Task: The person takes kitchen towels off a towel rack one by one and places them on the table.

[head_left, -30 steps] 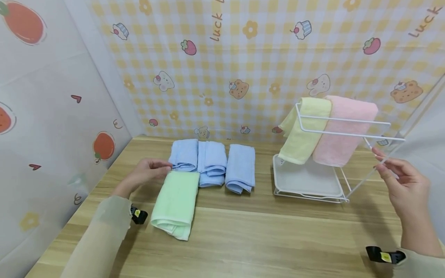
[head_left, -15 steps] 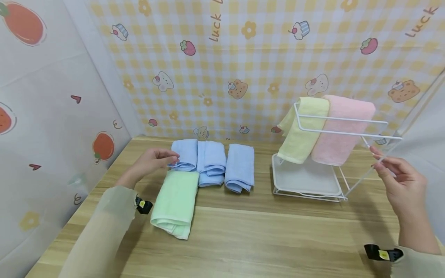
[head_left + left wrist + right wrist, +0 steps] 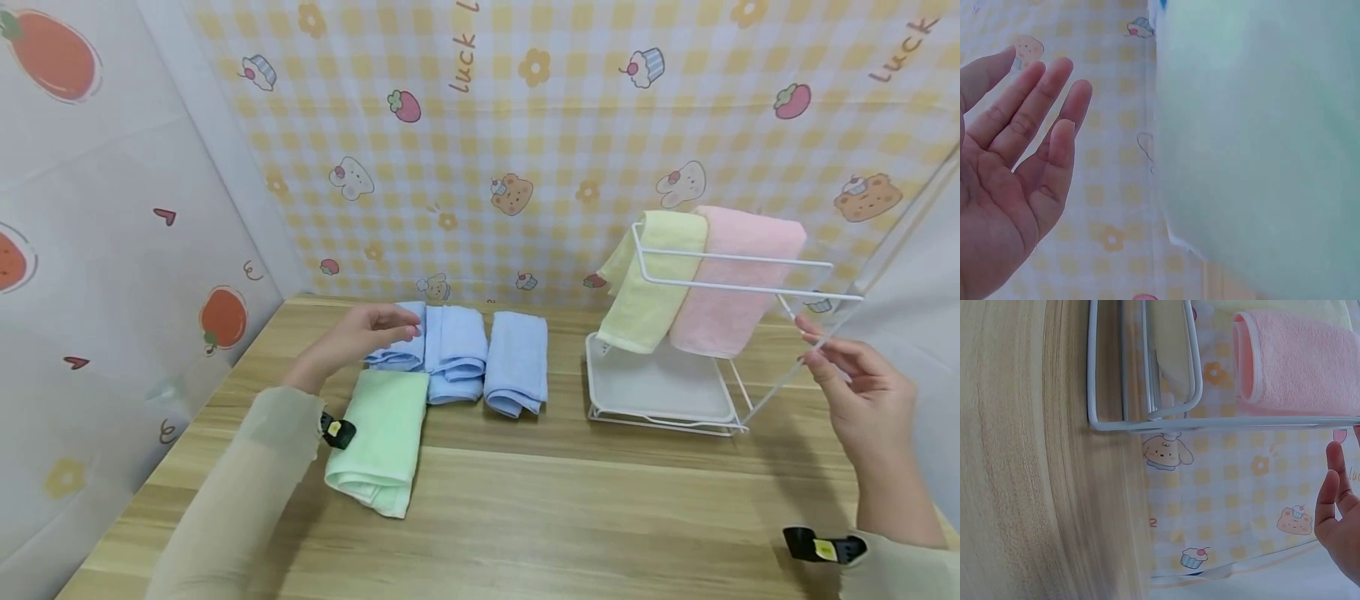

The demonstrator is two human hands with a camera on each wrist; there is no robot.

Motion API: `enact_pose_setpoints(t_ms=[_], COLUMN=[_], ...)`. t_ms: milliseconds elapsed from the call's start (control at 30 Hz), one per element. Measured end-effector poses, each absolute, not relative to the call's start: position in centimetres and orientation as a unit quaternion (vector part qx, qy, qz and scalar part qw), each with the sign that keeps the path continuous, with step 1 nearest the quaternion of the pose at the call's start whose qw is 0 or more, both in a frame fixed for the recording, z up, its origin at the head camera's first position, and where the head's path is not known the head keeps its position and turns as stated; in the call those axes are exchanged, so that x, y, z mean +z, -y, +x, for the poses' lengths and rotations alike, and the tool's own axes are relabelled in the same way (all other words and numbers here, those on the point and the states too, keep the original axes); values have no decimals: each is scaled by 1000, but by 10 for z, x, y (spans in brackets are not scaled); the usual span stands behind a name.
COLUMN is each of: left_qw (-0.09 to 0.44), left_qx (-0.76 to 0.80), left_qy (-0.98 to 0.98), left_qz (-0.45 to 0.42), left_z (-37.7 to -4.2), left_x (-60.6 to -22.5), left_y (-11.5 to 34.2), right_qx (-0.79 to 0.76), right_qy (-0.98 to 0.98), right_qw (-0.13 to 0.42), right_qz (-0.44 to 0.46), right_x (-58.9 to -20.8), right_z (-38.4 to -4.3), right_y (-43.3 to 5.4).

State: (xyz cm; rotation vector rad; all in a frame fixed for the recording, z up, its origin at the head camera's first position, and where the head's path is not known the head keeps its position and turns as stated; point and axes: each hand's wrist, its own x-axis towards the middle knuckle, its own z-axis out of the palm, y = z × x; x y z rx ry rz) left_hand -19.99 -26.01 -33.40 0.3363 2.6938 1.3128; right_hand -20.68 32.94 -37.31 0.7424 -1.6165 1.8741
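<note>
At table's back left: my left hand flat, fingers loose, empty, over leftmost blue towel. Right hand relaxed, empty, beside rack. Mid-reach; next needs clean pinch on folded edge.

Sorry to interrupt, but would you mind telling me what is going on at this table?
A person is working with small towels on a wooden table. The left hand hovers open over the leftmost of three folded blue towels, beside a folded green towel. The right hand is at the side wire of a white rack, where a yellow towel and a pink towel hang.
</note>
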Motion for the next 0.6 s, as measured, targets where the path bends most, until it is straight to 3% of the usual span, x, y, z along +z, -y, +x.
enact_pose_setpoints(t_ms=[600], left_qw=[45], left_qx=[452], left_qy=[-869], left_qz=[196], left_z=[-224], left_x=[-316], left_y=[189], right_qx=[699], right_qy=[602], right_qw=[275], right_qz=[272], right_x=[-374], right_z=[-206], right_y=[-329])
